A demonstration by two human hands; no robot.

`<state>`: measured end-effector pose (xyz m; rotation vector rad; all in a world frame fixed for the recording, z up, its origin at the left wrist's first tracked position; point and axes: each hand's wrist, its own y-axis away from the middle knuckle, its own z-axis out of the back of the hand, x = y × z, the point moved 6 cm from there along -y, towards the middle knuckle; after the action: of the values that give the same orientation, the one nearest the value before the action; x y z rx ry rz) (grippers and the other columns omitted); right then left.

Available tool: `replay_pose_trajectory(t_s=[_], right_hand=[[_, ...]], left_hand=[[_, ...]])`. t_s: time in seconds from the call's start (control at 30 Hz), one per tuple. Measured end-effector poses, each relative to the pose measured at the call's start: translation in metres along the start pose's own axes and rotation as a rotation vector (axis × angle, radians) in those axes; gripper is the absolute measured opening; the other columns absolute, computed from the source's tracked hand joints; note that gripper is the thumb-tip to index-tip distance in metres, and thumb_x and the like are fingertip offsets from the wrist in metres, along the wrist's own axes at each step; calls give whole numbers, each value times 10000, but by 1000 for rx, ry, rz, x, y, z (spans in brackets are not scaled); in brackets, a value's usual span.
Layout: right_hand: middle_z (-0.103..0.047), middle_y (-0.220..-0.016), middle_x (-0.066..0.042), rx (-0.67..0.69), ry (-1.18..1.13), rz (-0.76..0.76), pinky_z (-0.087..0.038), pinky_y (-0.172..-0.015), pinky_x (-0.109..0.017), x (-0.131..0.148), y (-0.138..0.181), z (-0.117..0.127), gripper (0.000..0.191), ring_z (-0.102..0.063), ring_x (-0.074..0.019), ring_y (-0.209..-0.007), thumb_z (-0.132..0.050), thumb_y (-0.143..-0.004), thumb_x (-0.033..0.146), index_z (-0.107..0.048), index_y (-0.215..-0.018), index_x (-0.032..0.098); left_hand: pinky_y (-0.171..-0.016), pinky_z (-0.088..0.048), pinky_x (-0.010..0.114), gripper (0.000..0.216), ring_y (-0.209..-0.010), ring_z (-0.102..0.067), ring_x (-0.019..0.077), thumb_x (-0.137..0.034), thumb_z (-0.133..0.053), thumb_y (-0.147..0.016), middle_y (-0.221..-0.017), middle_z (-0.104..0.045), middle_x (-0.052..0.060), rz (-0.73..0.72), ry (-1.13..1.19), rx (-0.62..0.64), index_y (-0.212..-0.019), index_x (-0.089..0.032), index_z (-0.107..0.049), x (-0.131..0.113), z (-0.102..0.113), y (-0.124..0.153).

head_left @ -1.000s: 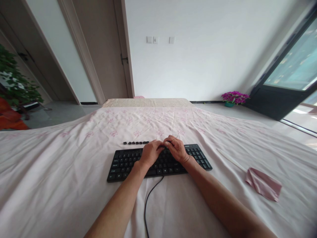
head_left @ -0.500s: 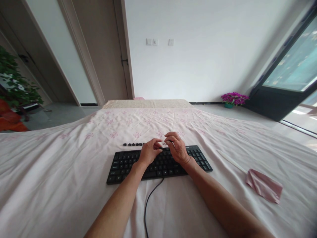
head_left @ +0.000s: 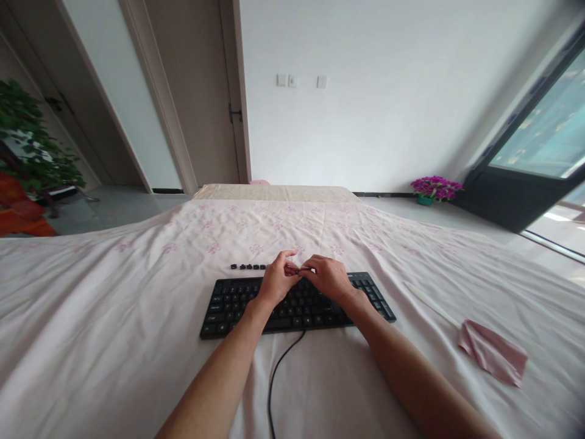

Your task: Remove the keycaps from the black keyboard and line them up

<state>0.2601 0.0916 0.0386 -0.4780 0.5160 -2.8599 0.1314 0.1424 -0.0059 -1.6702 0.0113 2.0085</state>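
Note:
A black keyboard (head_left: 256, 305) lies on the pale flowered cloth, its cable running toward me. Above its far edge my left hand (head_left: 276, 281) and my right hand (head_left: 329, 278) meet at the fingertips, both closed in a pinch. Between them shows a small dark piece that looks like a keycap (head_left: 298, 272), in my left fingers. Whatever my right fingertips hold is too small and covered to make out. Several loose black keycaps (head_left: 249, 266) stand in a row on the cloth behind the keyboard, left of my hands; my left hand hides the row's right end.
A pink cloth flap (head_left: 493, 352) on a pale thin stick (head_left: 432, 303) lies to the right of the keyboard. The wrinkled bedsheet (head_left: 137, 305) spreads all round. Farther off are a pot of purple flowers (head_left: 436, 188), a leafy plant (head_left: 34, 143) and a door (head_left: 196, 91).
My right hand has turned and come down to the left hand, so the fingertips now meet. A small shiny thing seen earlier at the right fingers is hidden. The view has shifted slightly.

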Motion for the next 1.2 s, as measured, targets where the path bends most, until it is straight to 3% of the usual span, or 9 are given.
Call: replay_pose_trajectory(t_s=[0.1, 0.27, 0.33, 0.57, 0.9, 1.03, 1.2], right_hand=[[-691, -868, 4, 2, 0, -28, -387, -648, -244, -5, -4, 1, 187, -628, -154, -795, -558, -871, 384, -706, -847, 272], [-713, -834, -12, 16, 49, -229, -391, -635, -263, -31, -17, -1, 160, -641, -195, -795, -624, -810, 402, -727, -832, 282], [-719, -803, -18, 57, 73, -276, -394, -630, -268, -39, -22, -7, 163, -646, -207, -788, -636, -795, 411, -737, -838, 290], [-727, -810, -23, 114, 114, -274, -408, -643, -259, -42, -29, -26, 200, -648, -199, -788, -646, -772, 456, -749, -853, 306], [-726, -842, -17, 156, 89, -298, -394, -636, -267, -46, -28, -34, 216, -645, -209, -807, -630, -777, 475, -738, -880, 320], [-717, -849, -35, 79, 55, -255, -395, -638, -263, -43, -27, -22, 296, -642, -203, -803, -528, -856, 489, -724, -858, 267], [-699, -867, -46, -32, -128, -129, -424, -751, -261, -32, -24, 16, 441, -626, -168, -837, -299, -974, 399, -685, -874, 212]], left_hand=[[-698, -530, 252, 599, -712, -636, 105, -118, -693, -663, -920, -640, 22, 1, 27, -28, -1216, -221, -486, 0, 2, 0], [-671, -514, 238, 442, -709, -624, 103, -234, -620, -755, -950, -611, 44, 20, 56, -320, -1174, -184, -490, 5, 25, 1], [-644, -505, 231, 425, -697, -621, 106, -262, -605, -763, -939, -613, 45, 42, 61, -379, -1163, -175, -493, 9, 30, 2], [-629, -492, 226, 413, -672, -619, 103, -265, -584, -766, -912, -626, 36, 38, 32, -361, -1162, -177, -507, 12, 29, 1], [-653, -491, 234, 406, -688, -618, 106, -254, -582, -775, -919, -626, 37, 20, -13, -331, -1169, -181, -516, 11, 28, 1], [-663, -494, 240, 406, -699, -624, 112, -246, -588, -770, -916, -633, 38, 25, -14, -327, -1166, -182, -522, 12, 28, 0], [-656, -494, 243, 350, -687, -614, 114, -249, -583, -772, -909, -644, 40, 45, -6, -272, -1115, -178, -563, 9, 24, 0]])
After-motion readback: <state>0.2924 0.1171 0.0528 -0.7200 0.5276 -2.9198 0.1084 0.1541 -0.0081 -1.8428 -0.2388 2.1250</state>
